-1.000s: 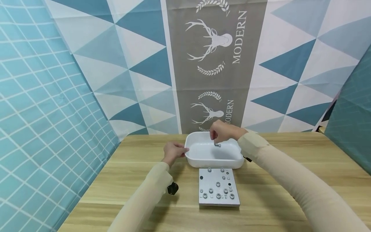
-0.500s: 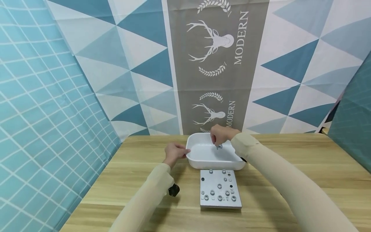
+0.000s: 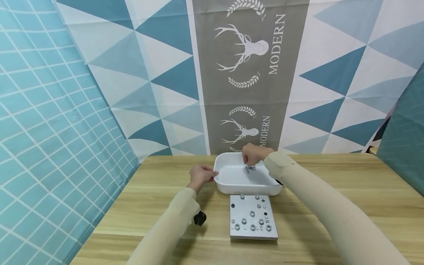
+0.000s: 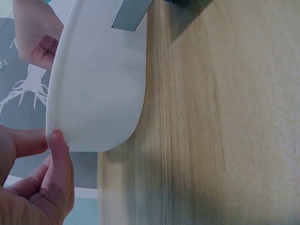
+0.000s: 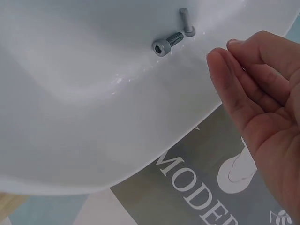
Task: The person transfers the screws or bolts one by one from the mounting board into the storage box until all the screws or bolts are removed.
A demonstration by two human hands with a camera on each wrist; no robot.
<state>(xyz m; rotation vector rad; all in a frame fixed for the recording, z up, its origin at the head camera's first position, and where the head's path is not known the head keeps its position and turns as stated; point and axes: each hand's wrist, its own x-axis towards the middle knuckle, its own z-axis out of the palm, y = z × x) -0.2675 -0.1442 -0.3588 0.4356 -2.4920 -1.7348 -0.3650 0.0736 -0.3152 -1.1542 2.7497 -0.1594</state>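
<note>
Metal block (image 3: 243,210) is lying nearest, on tabletop (image 3: 149,191). Beyond it, white tray (image 3: 246,190) is standing, left hand (image 3: 201,175) pinching its left rim. Inside tray, two bolts (image 5: 167,45) are lying; right hand (image 3: 254,154) is hovering near them, holding nothing. Step in hand, seemingly: handling bolts inside tray; next move is probably calling for careful pinch or clear lift.

The head view is bright and even, its edges stretched wide; soft shadows fall on the tabletop (image 3: 122,217) at lower middle and lower right; the left wrist view looks dimmer, shadowed at top; the right wrist view is greyish, tiny glints dotting the white tray (image 5: 93,140).
</note>
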